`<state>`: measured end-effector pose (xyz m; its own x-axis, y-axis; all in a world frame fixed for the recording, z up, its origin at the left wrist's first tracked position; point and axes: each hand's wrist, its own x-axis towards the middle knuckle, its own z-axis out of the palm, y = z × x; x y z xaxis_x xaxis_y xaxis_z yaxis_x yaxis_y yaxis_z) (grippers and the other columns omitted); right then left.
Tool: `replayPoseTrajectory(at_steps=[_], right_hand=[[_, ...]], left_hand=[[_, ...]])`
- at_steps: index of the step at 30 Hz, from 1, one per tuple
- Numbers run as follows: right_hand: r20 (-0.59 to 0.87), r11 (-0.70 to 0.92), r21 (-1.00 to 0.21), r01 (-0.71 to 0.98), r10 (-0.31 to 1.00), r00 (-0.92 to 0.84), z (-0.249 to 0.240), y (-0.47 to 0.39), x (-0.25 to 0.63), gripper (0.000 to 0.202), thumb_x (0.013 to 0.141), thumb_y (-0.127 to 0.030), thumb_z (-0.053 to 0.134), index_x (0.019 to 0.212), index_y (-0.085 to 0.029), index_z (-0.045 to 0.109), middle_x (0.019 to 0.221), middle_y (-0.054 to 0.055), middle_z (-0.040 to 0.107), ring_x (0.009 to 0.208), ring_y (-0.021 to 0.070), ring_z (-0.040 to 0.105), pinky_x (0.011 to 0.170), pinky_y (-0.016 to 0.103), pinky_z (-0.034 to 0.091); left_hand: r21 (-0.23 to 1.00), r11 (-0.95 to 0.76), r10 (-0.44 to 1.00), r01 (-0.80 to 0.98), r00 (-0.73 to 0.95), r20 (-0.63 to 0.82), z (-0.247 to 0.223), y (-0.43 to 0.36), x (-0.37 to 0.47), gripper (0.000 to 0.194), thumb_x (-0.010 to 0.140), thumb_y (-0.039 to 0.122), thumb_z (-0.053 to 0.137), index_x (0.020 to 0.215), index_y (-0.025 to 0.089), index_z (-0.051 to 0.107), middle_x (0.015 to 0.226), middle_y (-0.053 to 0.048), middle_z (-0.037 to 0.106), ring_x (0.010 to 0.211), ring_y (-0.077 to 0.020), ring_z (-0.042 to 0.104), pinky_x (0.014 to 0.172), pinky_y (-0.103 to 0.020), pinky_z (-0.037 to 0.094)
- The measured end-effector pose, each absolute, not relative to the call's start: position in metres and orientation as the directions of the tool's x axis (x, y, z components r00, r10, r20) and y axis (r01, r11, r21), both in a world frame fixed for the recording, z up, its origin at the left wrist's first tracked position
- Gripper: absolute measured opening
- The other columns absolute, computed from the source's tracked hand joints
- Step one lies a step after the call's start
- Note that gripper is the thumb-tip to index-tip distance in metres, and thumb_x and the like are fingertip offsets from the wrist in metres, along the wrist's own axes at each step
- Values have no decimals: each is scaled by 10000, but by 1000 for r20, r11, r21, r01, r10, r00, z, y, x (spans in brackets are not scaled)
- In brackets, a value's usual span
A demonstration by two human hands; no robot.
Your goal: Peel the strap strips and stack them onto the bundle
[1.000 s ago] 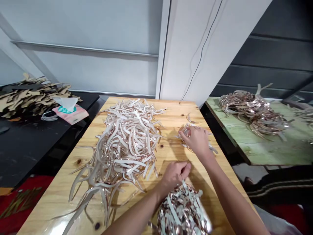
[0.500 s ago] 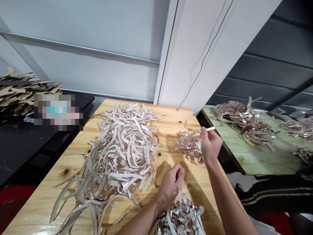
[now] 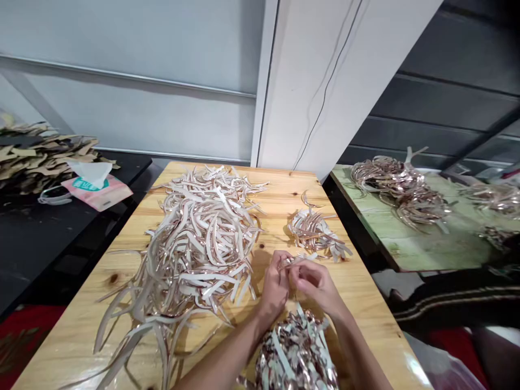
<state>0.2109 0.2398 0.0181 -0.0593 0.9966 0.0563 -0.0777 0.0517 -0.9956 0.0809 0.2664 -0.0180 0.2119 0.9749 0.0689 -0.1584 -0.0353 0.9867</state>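
My left hand (image 3: 277, 281) and my right hand (image 3: 314, 284) are together over the near right part of the table. Both have bent fingers closed on a thin shiny strip (image 3: 303, 257), white on one side, which pokes out above the right hand. Just below my hands is a bunch of short curled copper-and-white strips (image 3: 294, 352). Beyond them lies a small heap of curved copper strips (image 3: 311, 230). On my left spreads a large tangled pile of long white-and-copper strips (image 3: 207, 238). The fingers partly hide the held strip.
All this is on a pale wooden table (image 3: 280, 187). A green-topped table (image 3: 377, 222) at right bears more shiny strips (image 3: 400, 184). At left, a black table (image 3: 24, 238) holds brown strips (image 3: 36, 157) and a tissue pack (image 3: 99, 189). A wall panel (image 3: 170, 119) stands behind.
My right hand has come back from the small copper heap to meet my left hand, bringing a strip. My left hand has shifted slightly up and left.
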Motion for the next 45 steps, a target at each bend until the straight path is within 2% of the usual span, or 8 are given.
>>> replayPoseTrajectory(at_steps=[4, 8, 19, 25, 28, 32, 39, 45], right_hand=[[84, 108, -991, -81, 962, 258, 8, 240, 232, 364, 905, -575, 690, 996, -223, 675, 578, -92, 343, 461, 83, 245, 414, 206, 204], [76, 19, -983, 180, 946, 314, 9, 236, 236, 326, 925, -460, 723, 776, -183, 639, 568, -58, 427, 499, 93, 388, 448, 214, 296], [-196, -143, -922, -360, 974, 117, -16, 239, 221, 274, 844, -410, 808, 793, -173, 681, 678, 38, 719, 553, 165, 684, 442, 217, 509], [24, -8, -989, 146, 977, 210, -12, 238, 236, 334, 916, -365, 729, 1189, -174, 700, 881, 87, 761, 689, 202, 725, 490, 253, 549], [392, 230, -840, 491, 884, 256, 1, 235, 244, 626, 906, -223, 737, 1490, -276, 517, 1290, 127, 689, 1030, 239, 715, 673, 295, 607], [607, 407, -558, 723, 794, 22, 3, 232, 251, 398, 951, -100, 653, 1284, -312, 709, 1167, 63, 761, 1030, 210, 733, 912, 337, 590], [202, 67, -926, 373, 920, 336, -7, 237, 239, 246, 1039, -356, 557, 1089, -185, 727, 659, 3, 674, 499, 144, 593, 501, 253, 499], [29, 13, -962, 273, 998, 55, 4, 235, 218, 329, 1059, -381, 514, 1249, -194, 707, 796, 27, 709, 673, 163, 627, 640, 258, 511]], left_hand=[[991, 30, 986, -128, 169, -8, -28, 270, 85, 402, 1024, 575, 417, 999, 212, 586, 741, 8, 562, 618, -136, 496, 600, -252, 405], [986, 107, 970, -127, 232, -75, -34, 272, 85, 372, 1012, 582, 456, 1005, 226, 567, 619, 66, 435, 486, -101, 333, 491, -228, 277], [931, 243, 883, -273, 459, -96, -23, 272, 84, 346, 997, 549, 503, 862, 235, 450, 659, 53, 484, 531, -101, 439, 514, -212, 382], [989, 136, 906, -54, 410, -103, -24, 278, 79, 199, 993, 373, 509, 855, 229, 509, 632, 50, 458, 508, -108, 365, 510, -240, 298], [994, 108, 901, 31, 419, -111, -22, 283, 76, 183, 986, 361, 510, 924, 219, 606, 608, 38, 475, 503, -131, 377, 532, -268, 308], [998, 62, 903, 7, 426, -59, -18, 282, 73, 334, 1005, 466, 495, 911, 200, 674, 698, -20, 550, 667, -184, 514, 664, -301, 409], [893, 260, 863, -368, 503, -44, -25, 274, 69, 693, 978, 760, 200, 1100, 196, 583, 655, 47, 411, 504, -102, 315, 486, -234, 282], [980, 128, 888, -150, 457, -46, -21, 280, 73, 449, 986, 567, 549, 1179, 176, 657, 711, 11, 543, 636, -130, 537, 635, -251, 465]])
